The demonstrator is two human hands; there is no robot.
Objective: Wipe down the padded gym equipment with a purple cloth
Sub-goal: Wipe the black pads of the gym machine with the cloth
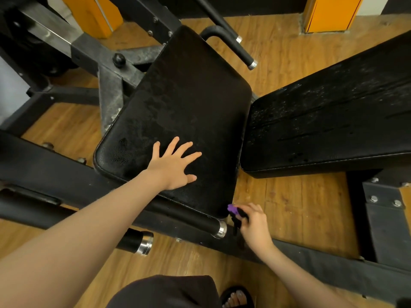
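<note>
Seemingly midway: left hand [172, 165] spread flat on the seat pad [178, 121], right hand [252, 221] pinching the purple cloth [233, 209] at its corner, back pad [333, 121] streaked.

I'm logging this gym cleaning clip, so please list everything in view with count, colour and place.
Black padded seat cushion: one, black, centre, under the left palm.
Black padded back cushion: one, black, right, speckled with droplets or dust.
Purple cloth: one, purple and dark, at the seat's near right corner.
Chrome-capped black handles: four seen, black, two near, two far.
Grey metal machine frame: one, grey-black, left and below.
Orange posts: two, orange, top.
Wooden floor: brown.
Left hand: flat on seat.
Right hand: grips cloth.
Sandalled foot: bottom.
</note>
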